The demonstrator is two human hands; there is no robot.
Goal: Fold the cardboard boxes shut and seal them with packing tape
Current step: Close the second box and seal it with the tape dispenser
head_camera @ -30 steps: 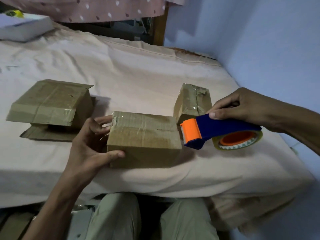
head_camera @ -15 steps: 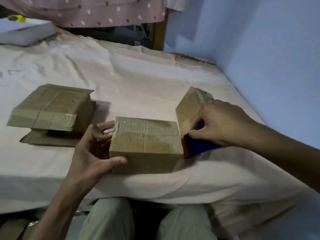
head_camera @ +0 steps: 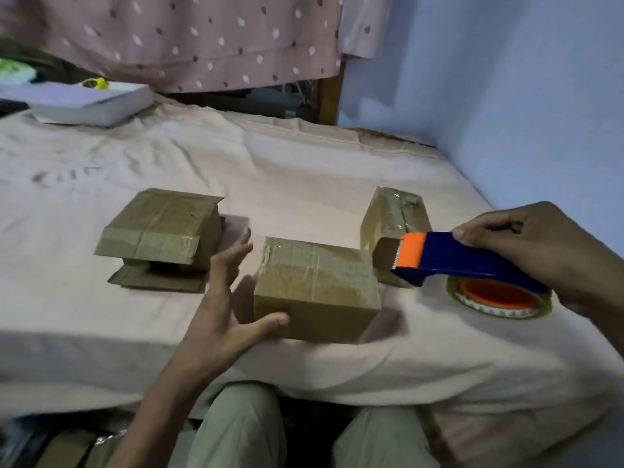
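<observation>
A closed, taped cardboard box (head_camera: 317, 285) lies near the front edge of the bed. My left hand (head_camera: 226, 298) is spread open against its left side, thumb touching the lower front corner. My right hand (head_camera: 526, 248) grips a blue tape dispenser (head_camera: 469, 261) with an orange cutter head, held just right of the box and clear of it. The tape roll (head_camera: 499, 298) hangs under the handle. Behind the dispenser a second taped box (head_camera: 391, 217) stands on end. At the left a third box (head_camera: 162, 228) has loose flaps.
Everything rests on a bed with a pale pink sheet (head_camera: 304, 163). A white stack of paper (head_camera: 91, 103) lies at the far left corner. A blue wall (head_camera: 523, 96) runs along the right. A dotted curtain (head_camera: 202, 38) hangs behind. My knees are below the bed edge.
My right hand has pulled the tape dispenser away from the box's right end, up and to the right. My left hand has opened its fingers beside the box.
</observation>
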